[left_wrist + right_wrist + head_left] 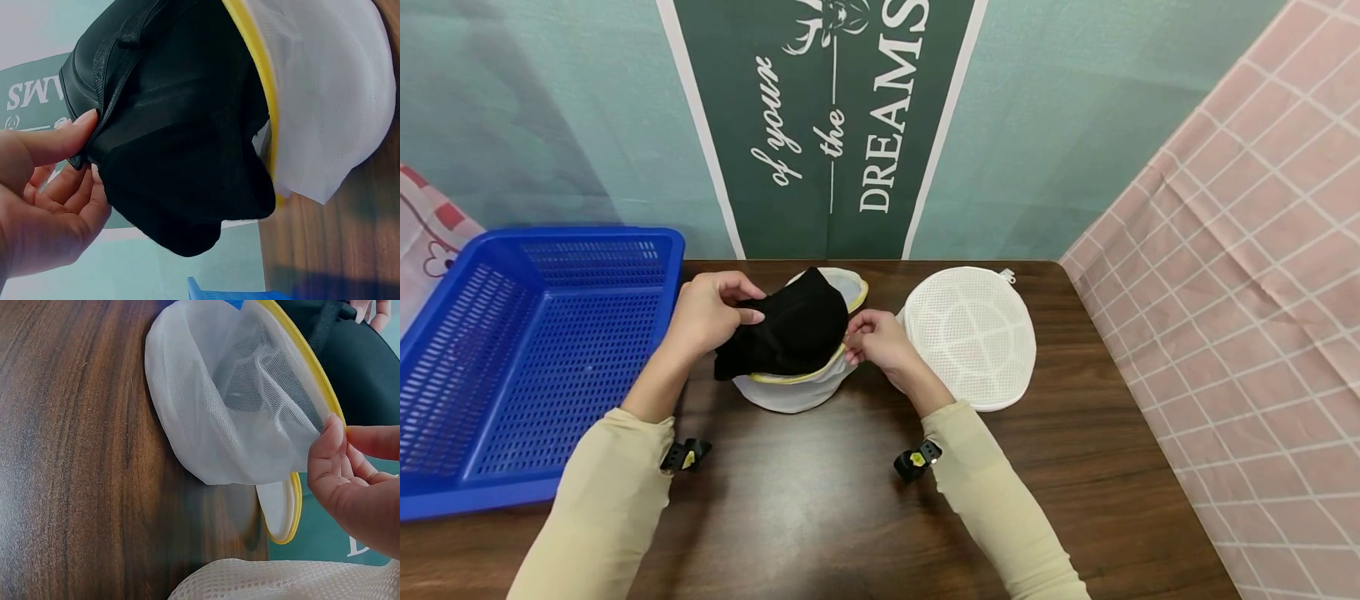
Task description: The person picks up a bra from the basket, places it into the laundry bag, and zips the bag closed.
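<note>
My left hand (711,312) pinches a black bra (797,325) by its edge, near a strap, thumb on top. The bra's molded cup and wide band (181,181) show in the left wrist view. It lies over the mouth of a white mesh laundry bag (793,400) with a yellow zipper edge (259,56). My right hand (880,342) pinches that yellow edge between thumb and fingers at the bag's right side. The bag's yellow-trimmed lid flap (846,287) stands open behind the bra. Part of the bag is hidden under the bra.
Right of my right hand lies a second, round white mesh bag (973,337) with its zipper pull at the back. A blue plastic basket (673,275) stands at the left. Behind the brown table (790,508) hangs a green cloth, and a pink checked one (1247,275) borders the right.
</note>
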Demonstrator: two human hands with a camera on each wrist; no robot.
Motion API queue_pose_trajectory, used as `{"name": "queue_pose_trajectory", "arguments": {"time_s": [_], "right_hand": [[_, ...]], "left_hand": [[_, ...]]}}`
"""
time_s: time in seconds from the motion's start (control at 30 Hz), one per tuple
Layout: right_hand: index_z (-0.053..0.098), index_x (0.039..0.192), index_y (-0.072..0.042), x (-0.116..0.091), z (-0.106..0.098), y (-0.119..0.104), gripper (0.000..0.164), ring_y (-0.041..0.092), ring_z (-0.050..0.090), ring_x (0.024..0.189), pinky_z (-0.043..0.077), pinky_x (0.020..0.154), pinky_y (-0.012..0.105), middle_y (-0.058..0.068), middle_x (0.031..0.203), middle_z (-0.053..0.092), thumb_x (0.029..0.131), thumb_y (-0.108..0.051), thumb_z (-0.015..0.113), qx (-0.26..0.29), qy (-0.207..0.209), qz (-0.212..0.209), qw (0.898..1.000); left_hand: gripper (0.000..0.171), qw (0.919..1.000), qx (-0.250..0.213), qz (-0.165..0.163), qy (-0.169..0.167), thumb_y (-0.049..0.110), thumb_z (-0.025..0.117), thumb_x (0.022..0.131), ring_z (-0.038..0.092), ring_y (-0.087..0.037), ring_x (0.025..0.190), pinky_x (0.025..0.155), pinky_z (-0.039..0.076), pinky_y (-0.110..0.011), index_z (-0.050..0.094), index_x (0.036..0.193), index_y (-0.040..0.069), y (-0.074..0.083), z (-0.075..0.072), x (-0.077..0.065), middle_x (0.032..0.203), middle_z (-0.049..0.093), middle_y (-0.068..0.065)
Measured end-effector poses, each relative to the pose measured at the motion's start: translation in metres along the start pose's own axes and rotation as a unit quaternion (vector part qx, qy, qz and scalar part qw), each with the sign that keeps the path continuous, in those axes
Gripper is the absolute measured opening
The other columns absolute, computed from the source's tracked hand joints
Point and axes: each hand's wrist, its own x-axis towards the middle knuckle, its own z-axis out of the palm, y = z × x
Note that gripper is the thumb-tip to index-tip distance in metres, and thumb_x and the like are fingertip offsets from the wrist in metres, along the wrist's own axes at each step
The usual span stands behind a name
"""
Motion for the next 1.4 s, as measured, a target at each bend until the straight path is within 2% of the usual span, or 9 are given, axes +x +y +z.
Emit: {"name": "queue_pose_trajectory", "arguments": {"time_s": [0.1,0.47,0.67,0.93,1.17,1.4], "right_hand": [[0.048,0.082,0.009,0.000,0.000,0.000,0.007,0.015,0.053,0.049,0.047,0.049,0.024,0.010,0.063,0.052,0.081,0.015,0.049,0.003,0.002,-0.002,1.000],[0.048,0.081,0.009,0.001,-0.002,-0.003,0.007,0.013,0.053,0.046,0.048,0.048,0.024,0.009,0.061,0.052,0.081,0.016,0.049,0.011,0.013,-0.020,1.000],[0.049,0.081,0.008,0.001,-0.002,-0.009,0.008,0.013,0.053,0.046,0.047,0.046,0.022,0.009,0.061,0.053,0.081,0.016,0.048,0.008,0.025,-0.025,0.999],[0.049,0.080,0.008,0.003,-0.002,-0.017,0.008,0.013,0.054,0.046,0.047,0.047,0.022,0.009,0.061,0.054,0.081,0.016,0.049,0.004,0.028,-0.034,0.999],[0.050,0.082,0.006,0.003,-0.002,-0.025,0.007,0.014,0.054,0.048,0.048,0.048,0.023,0.009,0.063,0.055,0.083,0.013,0.051,0.018,0.013,-0.039,0.999],[0.050,0.083,0.007,0.000,-0.001,-0.033,0.007,0.015,0.054,0.049,0.048,0.049,0.023,0.010,0.064,0.055,0.084,0.013,0.051,0.023,0.004,-0.041,0.999]], "left_hand": [[0.015,0.9997,0.011,0.020,0.003,-0.003,0.073,0.070,0.060,-0.025,0.072,0.067,0.043,-0.035,0.070,0.083,0.002,0.000,0.003,0.000,0.080,0.068,-0.014],[0.014,0.9980,0.046,0.043,-0.001,-0.004,0.071,0.069,0.061,-0.030,0.080,0.072,0.043,-0.043,0.072,0.080,0.004,-0.005,0.012,0.001,0.081,0.068,-0.012],[0.014,0.9943,0.078,0.073,0.001,-0.006,0.068,0.069,0.062,-0.034,0.081,0.074,0.044,-0.046,0.072,0.078,0.004,-0.005,0.017,0.001,0.081,0.069,-0.012],[0.020,0.9893,0.107,0.097,-0.024,-0.009,0.064,0.068,0.061,-0.035,0.078,0.069,0.046,-0.047,0.073,0.079,0.005,-0.005,0.022,0.000,0.081,0.069,-0.011],[0.022,0.9810,0.135,0.132,-0.044,-0.009,0.061,0.066,0.062,-0.033,0.080,0.070,0.046,-0.048,0.073,0.079,0.004,0.001,0.030,0.002,0.082,0.069,-0.011],[0.027,0.9764,0.152,0.134,-0.074,-0.012,0.056,0.065,0.063,-0.029,0.079,0.070,0.047,-0.047,0.073,0.079,0.004,0.008,0.038,0.002,0.082,0.069,-0.010]]}}
